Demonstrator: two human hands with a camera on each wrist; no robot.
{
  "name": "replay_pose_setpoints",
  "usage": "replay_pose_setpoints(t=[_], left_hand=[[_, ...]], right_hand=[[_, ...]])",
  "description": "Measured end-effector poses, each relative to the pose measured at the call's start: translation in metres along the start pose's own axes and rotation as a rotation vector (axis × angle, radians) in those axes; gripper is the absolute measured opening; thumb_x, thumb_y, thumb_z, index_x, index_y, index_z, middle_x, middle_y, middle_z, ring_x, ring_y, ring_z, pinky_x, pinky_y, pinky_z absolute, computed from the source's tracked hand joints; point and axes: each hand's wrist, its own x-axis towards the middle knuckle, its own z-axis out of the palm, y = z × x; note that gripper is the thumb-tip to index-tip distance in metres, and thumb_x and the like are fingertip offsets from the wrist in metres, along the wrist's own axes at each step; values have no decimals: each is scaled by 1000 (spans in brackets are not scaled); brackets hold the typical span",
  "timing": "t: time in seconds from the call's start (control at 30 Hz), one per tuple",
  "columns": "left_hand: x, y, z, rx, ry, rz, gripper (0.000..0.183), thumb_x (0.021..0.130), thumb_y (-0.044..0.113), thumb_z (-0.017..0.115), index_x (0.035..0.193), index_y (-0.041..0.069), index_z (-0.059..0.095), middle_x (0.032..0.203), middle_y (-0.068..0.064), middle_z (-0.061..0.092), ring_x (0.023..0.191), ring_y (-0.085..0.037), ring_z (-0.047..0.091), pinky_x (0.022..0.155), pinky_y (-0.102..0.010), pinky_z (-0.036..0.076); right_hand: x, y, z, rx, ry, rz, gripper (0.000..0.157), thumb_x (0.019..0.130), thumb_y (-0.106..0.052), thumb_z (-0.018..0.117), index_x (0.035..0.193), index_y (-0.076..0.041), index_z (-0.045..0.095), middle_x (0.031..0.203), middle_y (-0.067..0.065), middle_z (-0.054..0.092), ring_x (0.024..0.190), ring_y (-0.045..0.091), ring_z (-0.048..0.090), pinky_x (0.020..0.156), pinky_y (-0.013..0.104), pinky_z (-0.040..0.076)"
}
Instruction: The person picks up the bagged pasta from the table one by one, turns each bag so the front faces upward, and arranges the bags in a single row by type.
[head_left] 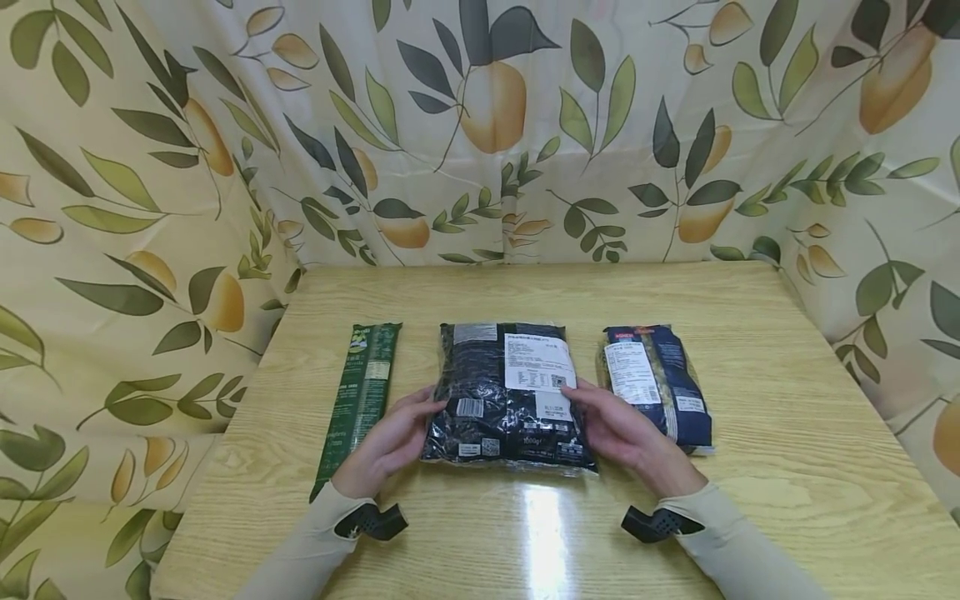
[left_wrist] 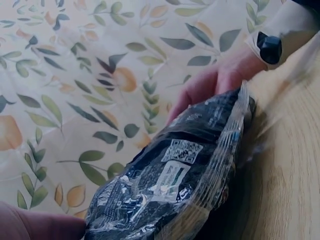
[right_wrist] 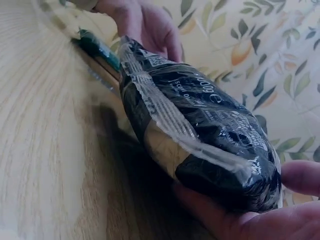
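A large black plastic food bag (head_left: 487,417), printed 1000g and bearing white labels, is held between both hands at its two sides. My left hand (head_left: 397,433) grips its left edge, with the thumb on the upper face. On the opposite edge my right hand (head_left: 622,429) holds it, thumb on top; the right wrist view shows those fingers (right_wrist: 215,212) reaching underneath. Both wrist views show the bag's clear crimped seam (right_wrist: 165,117) and a shadow under it on the table. Most of the left fingers are hidden by the bag.
On the left of the wooden table (head_left: 780,500) lies a long green spaghetti packet (head_left: 360,392), beside the left forearm. A dark blue pasta bag (head_left: 678,375) with a white label lies at the right, partly behind the right hand. Leaf-patterned cloth (head_left: 480,192) surrounds the table's back and sides.
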Motion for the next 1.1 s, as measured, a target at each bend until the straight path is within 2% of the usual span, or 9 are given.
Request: replay_pose_setpoints(t=[0.13,0.23,0.33,0.43,0.53,0.63,0.87,1.1], left_hand=[[-2,-1,-1,-7,-11,16,60,106,3,41,161,-5,19,154,-9,42,120,-6,57,103,-20,52],[-5,-1,-1,-12,-14,18,62,105,4,43,160,-7,15,151,-8,42,121,-7,54,102,-19,50],[-8,0,-1,13,-7,9,67,106,9,44,161,-6,8,156,-13,33,123,-10,47,103,-20,45],[-10,2,0,75,29,12,69,106,13,43,163,-3,8,162,-20,22,134,-20,38,110,-31,38],[-11,5,0,175,63,64,68,106,14,43,163,-5,10,166,-27,18,149,-37,28,124,-51,29],[-10,7,4,251,89,125,68,106,13,44,162,-7,11,169,-29,16,158,-43,15,129,-61,16],[-12,7,14,445,145,169,65,105,14,49,161,-6,22,167,-28,26,156,-44,24,126,-63,22],[-13,8,16,475,134,176,64,105,17,50,159,-7,26,167,-26,27,156,-43,26,126,-63,22]], right_hand=[[0,-1,2,73,16,-22,75,106,-7,51,166,-8,5,134,-6,59,120,2,64,109,16,47],[1,-1,3,49,12,-15,75,107,-8,50,167,-11,4,132,-7,61,119,5,66,107,22,52],[1,-2,4,40,-4,2,73,109,-10,47,168,-17,5,129,-5,66,118,10,68,104,28,55],[1,-3,6,55,-15,3,73,110,-10,45,168,-22,2,128,-5,68,118,13,68,102,30,57],[0,-4,7,60,-15,4,74,110,-9,44,168,-26,0,128,-4,68,117,14,69,100,32,58],[-1,-4,9,46,2,6,75,110,-10,44,168,-28,0,127,-4,68,116,14,69,99,33,58],[-5,-5,12,28,12,-11,79,109,-10,47,167,-28,-4,128,-5,65,117,14,68,101,33,58],[-9,-6,12,9,37,-21,81,108,-10,49,167,-28,-3,135,-5,59,119,12,67,104,33,56]])
